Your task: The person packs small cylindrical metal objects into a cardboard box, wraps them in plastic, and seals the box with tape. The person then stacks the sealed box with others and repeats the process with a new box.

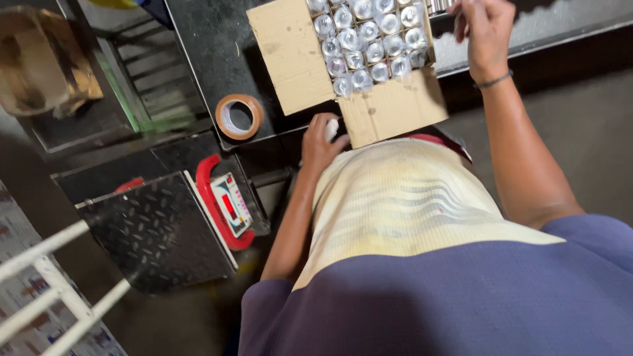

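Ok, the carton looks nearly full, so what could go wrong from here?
1. The open carton of wrapped bottles overhangs the bench edge; leaning on its front flap might tip it.
2. The left hand grips a small white item low against that flap, where it could slip.
3. The tape roll lies beyond the left hand, an awkward reach.

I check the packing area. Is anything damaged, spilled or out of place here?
Nothing is clearly spilled. The cardboard box of shiny round items hangs past the dark table edge, and its front flap shows small dark stains.
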